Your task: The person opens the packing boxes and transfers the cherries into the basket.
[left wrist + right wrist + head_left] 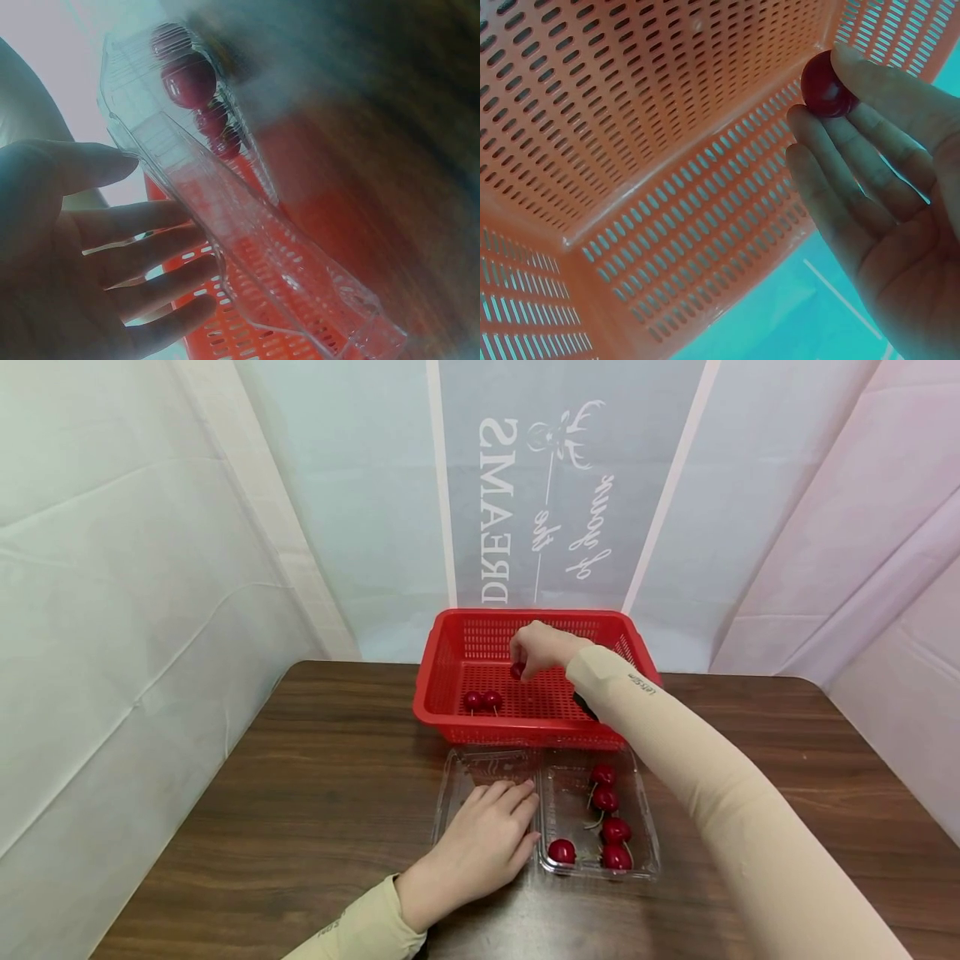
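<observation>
A dark red cherry (827,85) is pinched between the thumb and fingers of my right hand (546,647), held inside the red basket (480,724) above its floor. Two more cherries (482,700) lie side by side at the basket's front left. Nearer to me sits a clear plastic clamshell box (551,868), opened flat, with several cherries (616,831) in its right half. My left hand (480,839) rests over the left half, fingers extended; the left wrist view shows its thumb (105,166) and fingers touching the clear edge.
The dark wooden table (300,793) carries the basket near its far edge, with the clamshell directly in front. A pale curtain (375,485) with printed lettering hangs close behind the basket, and white cloth (112,568) flanks the sides.
</observation>
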A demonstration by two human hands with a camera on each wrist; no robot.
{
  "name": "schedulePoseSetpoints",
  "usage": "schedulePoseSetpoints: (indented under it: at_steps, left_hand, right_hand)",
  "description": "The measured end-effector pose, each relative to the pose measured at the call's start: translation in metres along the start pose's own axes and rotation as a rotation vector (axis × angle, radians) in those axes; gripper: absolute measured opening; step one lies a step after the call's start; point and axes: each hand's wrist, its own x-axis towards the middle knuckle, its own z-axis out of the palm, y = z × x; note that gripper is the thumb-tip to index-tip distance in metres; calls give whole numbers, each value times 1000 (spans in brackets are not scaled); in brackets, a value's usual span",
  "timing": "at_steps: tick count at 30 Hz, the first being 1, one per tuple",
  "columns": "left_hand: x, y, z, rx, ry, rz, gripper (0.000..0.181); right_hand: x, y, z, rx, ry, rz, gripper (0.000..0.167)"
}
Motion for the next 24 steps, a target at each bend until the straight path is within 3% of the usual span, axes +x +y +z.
schedulePoseSetpoints:
  at_steps: [15, 24]
  left_hand:
    - [0, 0, 1, 9, 6, -3, 37]
    - [1, 0, 1, 11, 6, -2, 37]
  right_hand:
    - [10, 2, 10, -35, -48, -2, 26]
    - [12, 3, 17, 1, -73, 23, 26]
